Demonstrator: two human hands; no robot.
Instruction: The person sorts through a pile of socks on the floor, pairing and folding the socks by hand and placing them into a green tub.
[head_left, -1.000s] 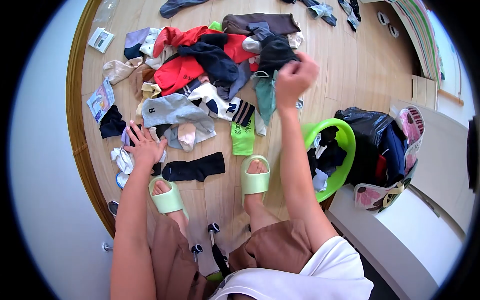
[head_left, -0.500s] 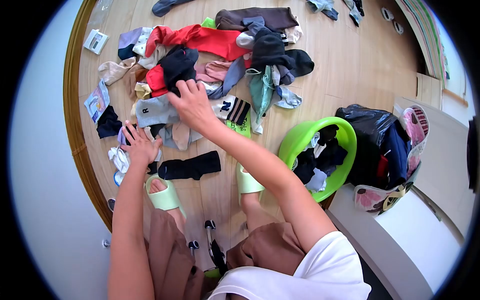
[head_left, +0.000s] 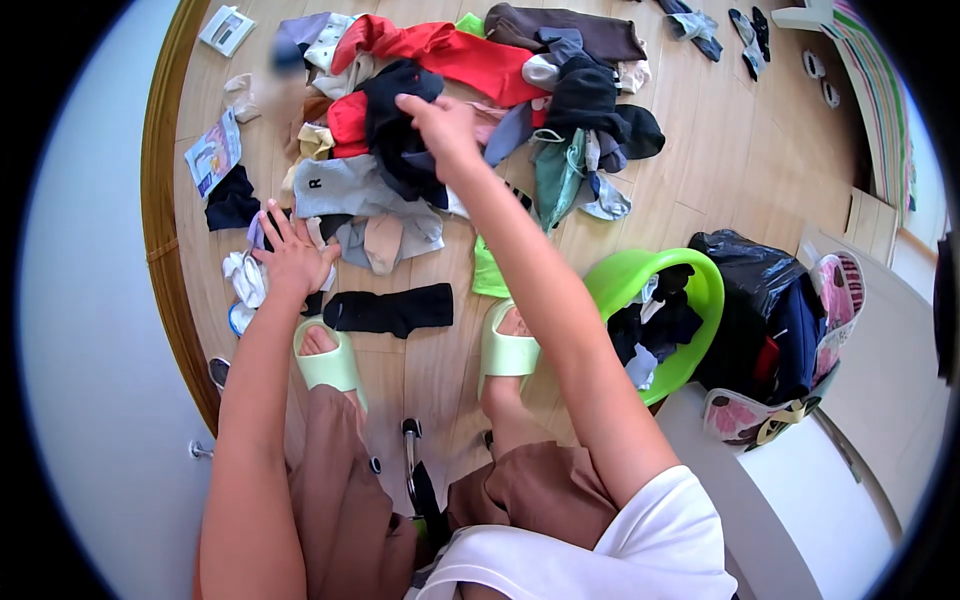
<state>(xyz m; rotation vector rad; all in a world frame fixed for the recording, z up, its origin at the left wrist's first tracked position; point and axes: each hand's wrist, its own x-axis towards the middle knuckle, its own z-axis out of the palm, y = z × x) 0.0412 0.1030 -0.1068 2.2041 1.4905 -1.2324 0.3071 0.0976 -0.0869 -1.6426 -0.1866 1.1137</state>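
Head view: the wooden floor (head_left: 740,170) carries a wide, loose heap of socks (head_left: 450,55), red, brown, grey and dark, spread out in front of the person's feet. Right of it stands a bright green tub (head_left: 706,300), tipped towards the heap, with dark and pale cloth pieces (head_left: 645,338) inside, much as a moment ago. Beside the tub, a floral-sided bag (head_left: 733,415) holds navy cloth (head_left: 797,330), with black plastic (head_left: 745,258) next to it. The dark cloth (head_left: 395,115) on the heap now spreads lower, reaching over the grey sock marked R (head_left: 350,195). Nearer the feet lies a flat black sock (head_left: 395,308). The right hand (head_left: 445,125) has moved up and across from the grey sock to the dark cloth, fingers extended; whether it grips, I cannot tell. The left hand (head_left: 297,262) stays open, fingers splayed, at the heap's near left edge.
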